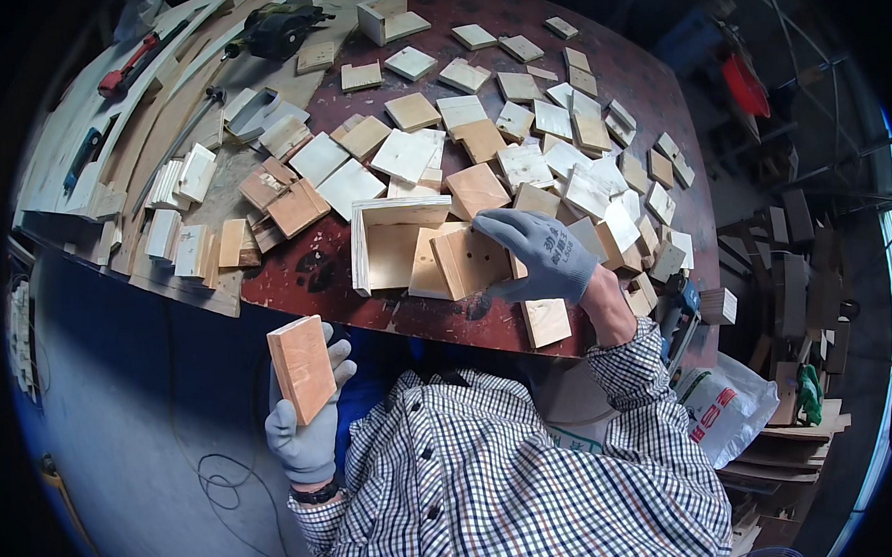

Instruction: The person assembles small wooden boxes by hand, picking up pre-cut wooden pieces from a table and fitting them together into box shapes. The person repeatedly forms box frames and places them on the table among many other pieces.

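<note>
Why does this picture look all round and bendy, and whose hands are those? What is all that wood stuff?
The camera sits on a person's head and looks down, so its wide lens bends the edges. The checked sleeves and grey gloves belong to that person. The left hand holds up a small wooden block off the table. The right hand rests on a wooden panel with small holes, beside an open wooden box. The dark red table is covered with many small wooden squares. A power saw lies at the far edge.

Wooden box [391, 243] left of drilled board [470, 263]
</note>
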The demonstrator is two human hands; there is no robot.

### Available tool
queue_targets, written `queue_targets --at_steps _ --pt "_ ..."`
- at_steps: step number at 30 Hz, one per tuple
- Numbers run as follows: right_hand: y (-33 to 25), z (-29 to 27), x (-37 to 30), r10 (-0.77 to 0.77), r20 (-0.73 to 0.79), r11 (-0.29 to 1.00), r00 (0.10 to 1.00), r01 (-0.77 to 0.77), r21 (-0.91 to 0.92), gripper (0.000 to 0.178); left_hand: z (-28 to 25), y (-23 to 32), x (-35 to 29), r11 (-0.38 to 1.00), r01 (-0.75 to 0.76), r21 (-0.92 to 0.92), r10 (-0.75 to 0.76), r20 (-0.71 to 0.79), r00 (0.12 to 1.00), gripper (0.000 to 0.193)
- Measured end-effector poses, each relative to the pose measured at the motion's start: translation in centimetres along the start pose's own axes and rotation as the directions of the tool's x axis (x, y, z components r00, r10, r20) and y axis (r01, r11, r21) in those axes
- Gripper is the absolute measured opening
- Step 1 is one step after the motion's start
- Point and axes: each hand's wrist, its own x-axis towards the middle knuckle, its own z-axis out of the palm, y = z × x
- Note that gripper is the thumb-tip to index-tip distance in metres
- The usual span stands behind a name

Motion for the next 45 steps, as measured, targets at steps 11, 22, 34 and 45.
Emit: queue_targets --at_steps 11,22,34,45 --pt "1.5 -2.2 8.9 -0.395 0.505 0.851 0.767 0.513 -0.114 0.095 0.3 -0.3 -1.3 0.999 -0.052 0.0 0.052 -0.038 0.998 0.104" --pt "1.6 -0.9 12.1 -0.487 0.555 0.788 0.675 0.613 -0.055 0.092 0.3 0.4 -1.6 0.996 -0.087 0.019 0.088 -0.076 0.993 0.108" --pt "3.9 -5.6 5.4 -0.102 -0.208 0.99 0.973 0.078 -0.118 0.089 -1.2 -0.1 -1.7 0.994 -0.105 -0.021 0.103 -0.052 0.993 0.097" --pt "16.2 -2.6 -2.1 0.764 -0.007 0.645 0.645 -0.764 -0.008 0.067 -1.1 -0.2 0.9 0.999 -0.051 -0.001 0.051 0.026 0.998 0.092"
